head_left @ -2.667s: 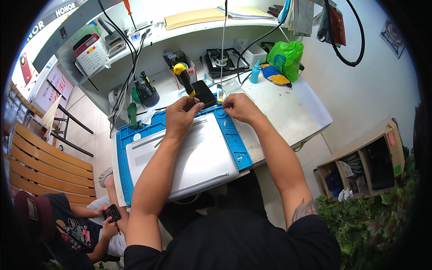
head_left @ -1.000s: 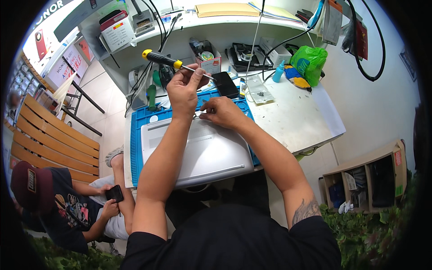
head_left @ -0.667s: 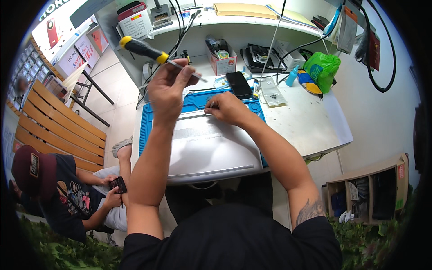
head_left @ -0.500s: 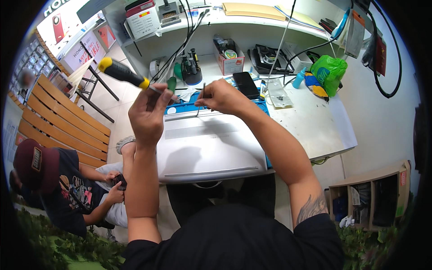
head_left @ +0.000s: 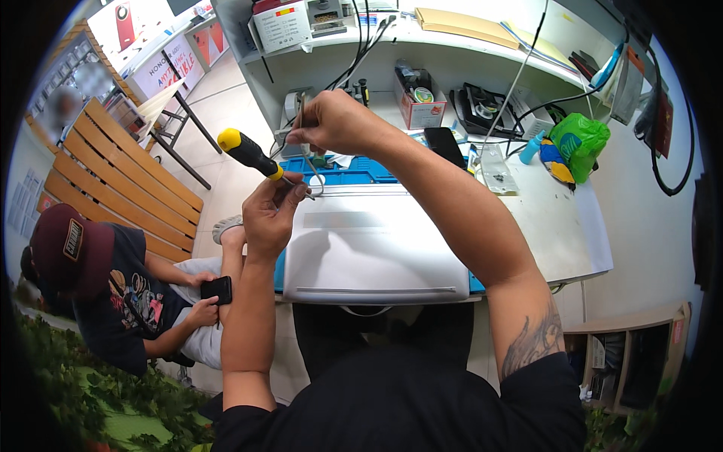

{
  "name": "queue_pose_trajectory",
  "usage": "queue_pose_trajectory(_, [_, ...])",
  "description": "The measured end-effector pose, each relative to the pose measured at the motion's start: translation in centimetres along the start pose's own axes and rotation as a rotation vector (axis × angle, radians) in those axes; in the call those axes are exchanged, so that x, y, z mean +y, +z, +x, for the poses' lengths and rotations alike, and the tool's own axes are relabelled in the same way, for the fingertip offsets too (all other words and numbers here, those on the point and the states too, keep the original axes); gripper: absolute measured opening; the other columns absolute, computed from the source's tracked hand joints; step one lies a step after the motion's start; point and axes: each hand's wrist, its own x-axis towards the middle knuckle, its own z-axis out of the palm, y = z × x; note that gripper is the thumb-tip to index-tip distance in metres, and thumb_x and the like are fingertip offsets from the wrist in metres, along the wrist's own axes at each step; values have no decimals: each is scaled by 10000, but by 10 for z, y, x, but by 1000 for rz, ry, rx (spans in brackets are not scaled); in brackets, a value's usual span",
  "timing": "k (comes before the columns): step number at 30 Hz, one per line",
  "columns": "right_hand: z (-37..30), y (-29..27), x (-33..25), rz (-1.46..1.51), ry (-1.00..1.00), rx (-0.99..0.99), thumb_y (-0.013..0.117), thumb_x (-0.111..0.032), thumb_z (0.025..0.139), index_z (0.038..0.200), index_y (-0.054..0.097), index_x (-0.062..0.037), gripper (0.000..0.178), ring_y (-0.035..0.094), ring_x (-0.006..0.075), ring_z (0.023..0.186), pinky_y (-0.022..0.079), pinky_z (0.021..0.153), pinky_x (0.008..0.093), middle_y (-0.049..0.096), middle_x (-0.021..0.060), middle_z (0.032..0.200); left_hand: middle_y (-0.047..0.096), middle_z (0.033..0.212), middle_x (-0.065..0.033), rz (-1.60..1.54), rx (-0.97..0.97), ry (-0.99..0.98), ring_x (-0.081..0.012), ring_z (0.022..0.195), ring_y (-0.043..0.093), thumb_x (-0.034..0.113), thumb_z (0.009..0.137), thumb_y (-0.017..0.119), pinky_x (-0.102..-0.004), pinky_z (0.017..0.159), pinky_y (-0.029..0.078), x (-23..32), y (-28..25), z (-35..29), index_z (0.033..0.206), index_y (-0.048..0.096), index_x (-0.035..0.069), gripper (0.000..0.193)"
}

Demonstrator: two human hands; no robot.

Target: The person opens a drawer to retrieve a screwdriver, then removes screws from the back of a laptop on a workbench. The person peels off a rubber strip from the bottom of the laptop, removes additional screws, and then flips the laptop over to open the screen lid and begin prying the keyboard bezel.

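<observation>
My left hand (head_left: 271, 215) is closed around the shaft of a screwdriver (head_left: 248, 153) with a yellow and black handle. Its handle points up and to the left, its tip down near the upper left corner of a laptop (head_left: 376, 248). That laptop is silver, closed, and lies flat on a blue work mat (head_left: 354, 172), showing a grey vent band and long thin strips. Above the mat's far left part, my right hand (head_left: 327, 120) pinches a slender metal tool (head_left: 309, 156); fingers partly hide it, and its exact kind is unclear.
Behind the mat stand a box of small items (head_left: 419, 102) and a black phone (head_left: 444, 145). To the right are a clear tray (head_left: 497, 173), a blue bottle (head_left: 532, 148) and a green bag (head_left: 578, 143). A seated person (head_left: 128, 279) holds a phone at my left. Cables hang over the desk.
My right hand has moved left and up with the slender tool, away from the laptop's far edge. The screwdriver in my left hand has come lower, closer to the laptop. The view has shifted.
</observation>
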Motion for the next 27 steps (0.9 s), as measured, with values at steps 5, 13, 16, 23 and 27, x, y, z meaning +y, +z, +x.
queue_pose_trajectory(5, [17,3,-12,-42,-18,-2,830,-194,980,1029,853,-17,185,708,121,621,558,617,302,754,75,708,778,1040,-98,9,44,-26,-164,986,755,-4,1044,727,-296,898,600,-2,-10,-7,1255,704,-41,215])
queue_pose_trajectory(13, [21,6,-25,85,-20,25,851,-201,955,1045,843,36,254,710,142,640,578,642,317,755,120,723,788,1056,-97,34,86,-37,-161,998,765,32,1045,740,-289,904,613,-12,-26,-9,1259,715,-25,223])
queue_pose_trajectory(16, [23,2,-25,-1,-27,12,854,-211,953,1050,843,35,264,712,150,644,586,650,328,775,123,752,787,1064,-108,55,73,-56,-165,1010,768,25,1045,736,-290,903,615,-17,-27,-8,1259,714,-29,222])
queue_pose_trajectory(23, [-8,-32,-26,50,-102,170,816,-159,998,1088,810,44,222,721,112,709,604,673,282,784,98,834,782,995,-95,-6,79,-135,-158,949,767,38,1035,750,-293,882,618,-40,-27,5,1231,715,-44,215])
queue_pose_trajectory(27, [-55,-69,-35,47,-108,244,812,-134,969,1074,820,44,207,745,135,735,617,689,294,803,110,857,792,948,-82,41,49,-127,-139,898,767,81,1029,769,-283,850,615,-60,-23,18,1183,731,-41,200])
